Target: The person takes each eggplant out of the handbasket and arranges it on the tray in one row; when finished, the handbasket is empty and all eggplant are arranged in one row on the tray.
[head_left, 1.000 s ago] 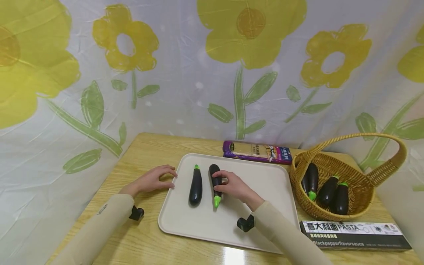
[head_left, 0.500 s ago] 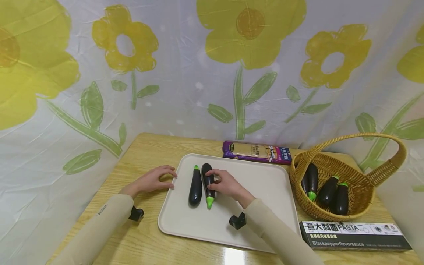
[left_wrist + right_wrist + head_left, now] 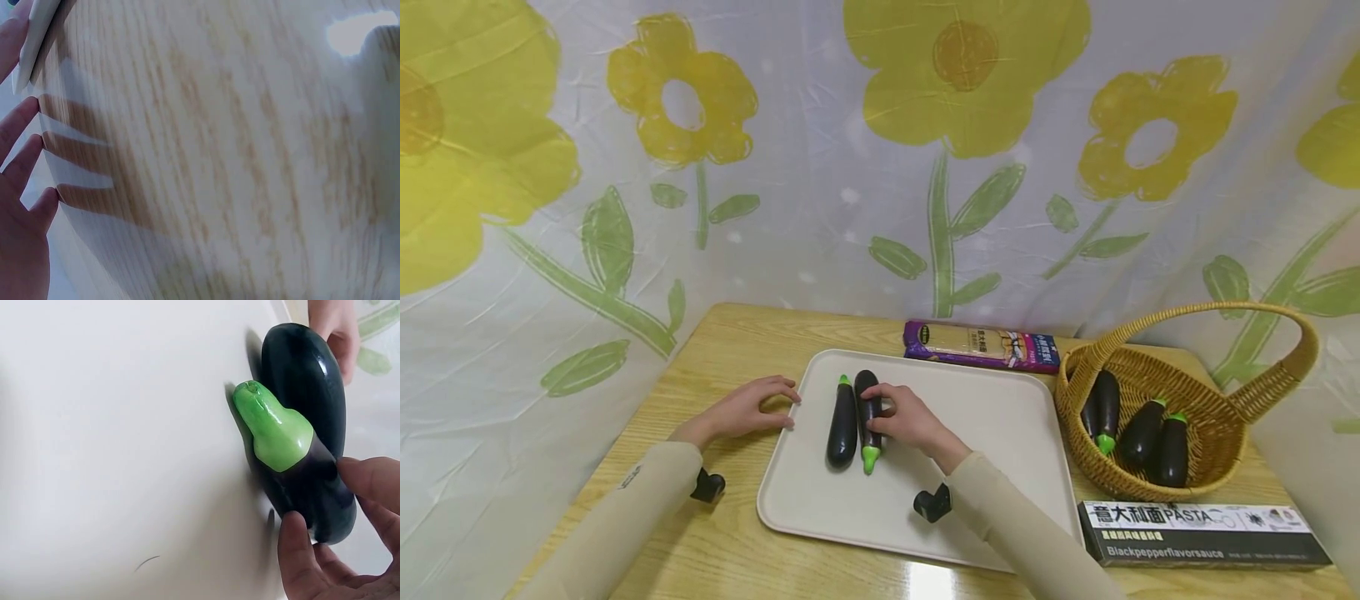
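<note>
Two dark eggplants lie side by side on a beige tray (image 3: 955, 500). The left eggplant (image 3: 843, 429) has its green stem toward the back. The right eggplant (image 3: 868, 408) has its green cap toward the front; my right hand (image 3: 913, 419) pinches it between thumb and fingers. In the right wrist view, the gripped eggplant (image 3: 306, 481) lies close against the other eggplant (image 3: 306, 369). My left hand (image 3: 751, 407) rests at the tray's left rim with relaxed, spread fingers. In the left wrist view, several fingertips (image 3: 28, 112) touch the wooden table beside the tray edge (image 3: 37, 37).
A wicker basket (image 3: 1213, 429) with a tall handle stands right of the tray, several eggplants inside. Behind the tray lies a purple pasta packet (image 3: 981, 346). A black and white pasta box (image 3: 1202, 535) lies before the basket. A flowered curtain (image 3: 805, 208) hangs behind the table (image 3: 715, 517).
My right hand has moved the right eggplant leftward, from a gap apart to close beside the left eggplant. My left hand has stayed in place.
</note>
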Tool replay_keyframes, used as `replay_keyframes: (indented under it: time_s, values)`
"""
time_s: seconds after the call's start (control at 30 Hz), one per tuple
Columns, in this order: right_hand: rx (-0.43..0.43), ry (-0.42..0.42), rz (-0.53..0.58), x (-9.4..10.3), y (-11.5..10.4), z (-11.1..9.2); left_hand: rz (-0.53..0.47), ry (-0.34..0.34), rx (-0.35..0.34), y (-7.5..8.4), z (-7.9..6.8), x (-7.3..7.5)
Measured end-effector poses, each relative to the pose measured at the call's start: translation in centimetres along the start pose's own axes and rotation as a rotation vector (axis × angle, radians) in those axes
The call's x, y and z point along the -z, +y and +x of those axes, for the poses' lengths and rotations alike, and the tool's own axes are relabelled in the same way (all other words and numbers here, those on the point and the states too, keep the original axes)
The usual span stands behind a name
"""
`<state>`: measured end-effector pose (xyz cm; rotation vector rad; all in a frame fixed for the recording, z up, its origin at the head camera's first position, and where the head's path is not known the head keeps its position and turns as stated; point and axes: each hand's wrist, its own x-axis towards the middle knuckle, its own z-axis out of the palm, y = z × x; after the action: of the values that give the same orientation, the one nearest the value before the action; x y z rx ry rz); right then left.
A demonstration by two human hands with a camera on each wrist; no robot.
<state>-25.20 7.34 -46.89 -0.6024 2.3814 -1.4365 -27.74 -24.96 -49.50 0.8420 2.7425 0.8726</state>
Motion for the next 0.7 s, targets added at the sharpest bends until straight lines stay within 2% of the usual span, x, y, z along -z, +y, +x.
replay_keyframes:
  time_s: [0.7]
  values:
    - [-0.023, 0.002, 0.062, 0.14, 0.12, -0.46, -0.009, 0.006, -0.022, 0.02, -0.14, 0.03]
